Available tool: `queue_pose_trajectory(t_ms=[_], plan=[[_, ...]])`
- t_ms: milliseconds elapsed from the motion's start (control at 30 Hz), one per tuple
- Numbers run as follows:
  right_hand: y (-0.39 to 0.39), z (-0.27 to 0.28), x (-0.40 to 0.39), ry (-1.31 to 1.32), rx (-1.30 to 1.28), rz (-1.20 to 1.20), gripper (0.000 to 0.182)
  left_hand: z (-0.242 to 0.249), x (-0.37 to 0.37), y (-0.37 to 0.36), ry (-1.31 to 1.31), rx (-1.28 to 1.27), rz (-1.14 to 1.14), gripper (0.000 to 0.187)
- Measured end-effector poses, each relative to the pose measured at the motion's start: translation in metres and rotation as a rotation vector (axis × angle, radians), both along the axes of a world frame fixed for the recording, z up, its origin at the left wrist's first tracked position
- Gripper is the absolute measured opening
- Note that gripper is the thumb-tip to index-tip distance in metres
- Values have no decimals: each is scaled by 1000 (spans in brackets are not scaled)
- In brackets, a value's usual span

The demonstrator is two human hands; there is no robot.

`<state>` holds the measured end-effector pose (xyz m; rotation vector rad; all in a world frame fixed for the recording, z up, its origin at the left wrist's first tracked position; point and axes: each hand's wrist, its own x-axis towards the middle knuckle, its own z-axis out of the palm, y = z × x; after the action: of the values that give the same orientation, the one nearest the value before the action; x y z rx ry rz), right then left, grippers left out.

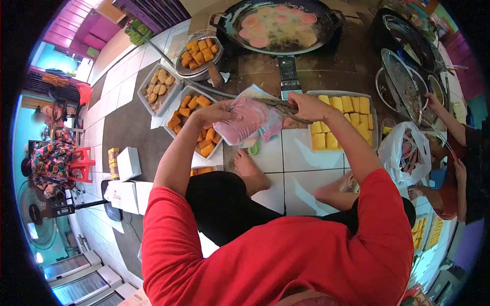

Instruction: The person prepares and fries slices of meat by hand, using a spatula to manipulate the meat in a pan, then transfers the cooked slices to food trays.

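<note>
My left hand [214, 113] is closed on a plastic-wrapped pack of pink round slices [237, 125], held above the floor between my feet. My right hand [310, 107] is closed around long dark metal tongs [278, 105], which reach across the top of the pack; its exact shape is partly hidden. Below my left hand lies a tray of orange-brown fried blocks [206, 137]. Close to my right hand is a tray of yellow blocks [352, 115]. Ahead, a large wok [280, 43] of oil holds several pink rounds [252, 41].
A strainer of fried blocks [200, 53] rests at the upper left, beside a tub of pale brown pieces [159, 84]. At right are a white plastic bag [406, 155], large pans [403, 81] and another person's arm [446, 115]. A fan [38, 209] stands far left.
</note>
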<state>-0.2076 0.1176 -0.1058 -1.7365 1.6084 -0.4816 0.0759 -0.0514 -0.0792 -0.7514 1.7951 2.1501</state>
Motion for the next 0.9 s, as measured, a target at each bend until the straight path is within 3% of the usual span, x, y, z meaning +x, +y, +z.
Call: queue_pose_trajectory(t_ms=[533, 733, 900], plan=[[7, -17, 7, -67, -2, -121, 72, -15, 3, -7, -6, 26, 39, 59], [5, -16, 6, 19, -99, -70, 71, -4, -2, 1, -70, -60, -104, 63], [-2, -23, 6, 19, -54, -28, 67, -23, 1, -5, -137, -117, -117, 65]])
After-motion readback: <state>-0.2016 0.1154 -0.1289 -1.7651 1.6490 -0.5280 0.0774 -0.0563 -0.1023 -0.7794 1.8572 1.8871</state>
